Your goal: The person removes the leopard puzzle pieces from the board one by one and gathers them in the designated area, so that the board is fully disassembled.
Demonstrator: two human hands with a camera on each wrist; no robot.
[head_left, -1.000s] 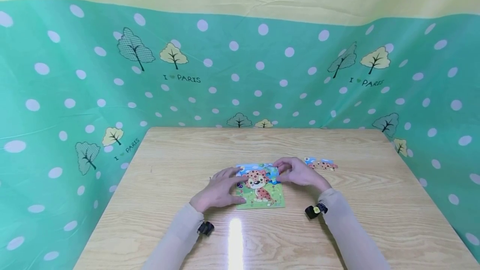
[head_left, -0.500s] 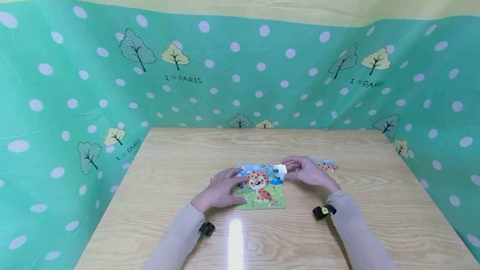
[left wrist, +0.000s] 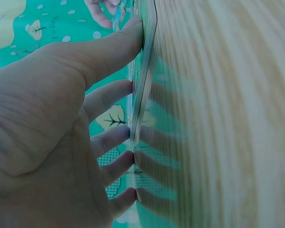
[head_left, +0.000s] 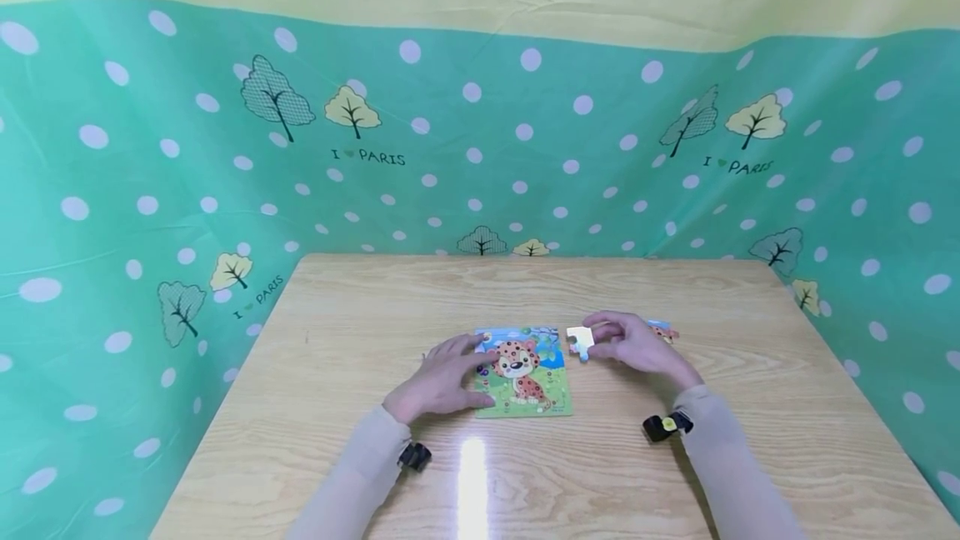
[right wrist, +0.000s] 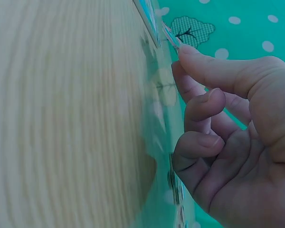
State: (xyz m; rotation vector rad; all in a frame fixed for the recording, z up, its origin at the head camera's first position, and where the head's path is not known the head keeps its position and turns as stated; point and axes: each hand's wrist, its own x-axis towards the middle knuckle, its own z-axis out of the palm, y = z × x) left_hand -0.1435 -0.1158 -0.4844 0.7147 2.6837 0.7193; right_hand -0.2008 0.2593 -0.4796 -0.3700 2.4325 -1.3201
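Note:
A square jigsaw puzzle [head_left: 551, 390] with a spotted leopard cub on grass under a blue sky lies flat on the table. My left hand [head_left: 441, 377] rests over its left side, fingers spread; in the left wrist view the thumb [left wrist: 116, 50] presses on the puzzle's edge [left wrist: 145, 71]. Just past the puzzle's upper right corner, my right hand [head_left: 636, 347] pinches a jigsaw piece [head_left: 579, 340] between thumb and forefinger. That piece looks pale from glare in the head view. The right wrist view shows the piece [right wrist: 171, 36] at the fingertips, the other fingers curled.
More puzzle pieces [head_left: 664, 330] with leopard spots and blue lie to the right, partly hidden behind my right hand. The wooden table [head_left: 375, 298] ends at a green polka-dot curtain [head_left: 420, 198]. A light's reflection shines near the front.
My right hand has lifted the piece from the puzzle's upper right corner and carried it to the right, covering more of the loose pieces. The left hand has stayed in place.

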